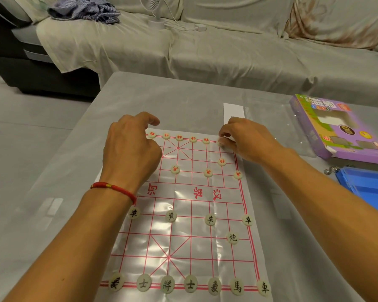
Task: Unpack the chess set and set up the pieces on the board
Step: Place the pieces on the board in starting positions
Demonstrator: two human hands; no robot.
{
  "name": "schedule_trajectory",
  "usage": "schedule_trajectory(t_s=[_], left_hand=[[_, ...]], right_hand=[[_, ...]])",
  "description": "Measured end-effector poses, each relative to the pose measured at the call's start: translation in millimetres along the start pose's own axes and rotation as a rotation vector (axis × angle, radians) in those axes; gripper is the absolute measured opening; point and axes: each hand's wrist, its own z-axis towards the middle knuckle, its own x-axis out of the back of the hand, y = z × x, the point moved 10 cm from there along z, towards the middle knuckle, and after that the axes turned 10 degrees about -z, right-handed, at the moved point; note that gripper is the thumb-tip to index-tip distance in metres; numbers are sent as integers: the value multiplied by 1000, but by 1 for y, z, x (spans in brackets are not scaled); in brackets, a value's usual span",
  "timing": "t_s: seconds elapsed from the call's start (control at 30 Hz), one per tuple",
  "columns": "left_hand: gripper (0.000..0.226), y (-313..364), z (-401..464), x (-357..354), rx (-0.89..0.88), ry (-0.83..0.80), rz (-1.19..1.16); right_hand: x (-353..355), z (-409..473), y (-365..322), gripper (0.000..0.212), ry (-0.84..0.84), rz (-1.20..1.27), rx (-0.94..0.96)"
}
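A glossy paper chess board (pixel 183 225) with red grid lines lies on the table. Black-lettered round pieces (pixel 167 285) line the near edge, with more on the rows above. Red-lettered pieces (pixel 179 137) fill the far row, and several stand below it. My left hand (pixel 131 149) hovers over the board's far left corner with fingers curled; whether it holds anything is hidden. My right hand (pixel 247 140) is at the far right corner, its fingertips pinching a pale piece (pixel 221 143) on the far row.
A purple chess set box (pixel 336 127) lies open at the right of the table. A blue plastic tray (pixel 371 188) sits nearer, at the right edge. A white paper slip (pixel 234 111) lies beyond the board. A covered sofa (pixel 205 51) stands behind the table.
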Motion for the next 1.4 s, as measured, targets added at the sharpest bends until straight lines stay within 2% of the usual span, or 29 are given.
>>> schedule_trajectory(t_s=[0.53, 0.73, 1.17, 1.3, 1.4], left_hand=[[44, 1, -2, -4, -12, -13, 14], [43, 8, -4, -10, -52, -12, 36], [29, 51, -67, -9, -219, 9, -92], [33, 67, -121, -22, -277, -54, -88], [33, 96, -174, -51, -367, -183, -72]], right_hand=[[-4, -1, -3, 33, -31, 11, -1], [14, -22, 7, 32, 22, 15, -32], [41, -199, 28, 27, -45, 58, -30], [45, -260, 47, 25, -65, 73, -123], [50, -304, 68, 25, -49, 86, -222]])
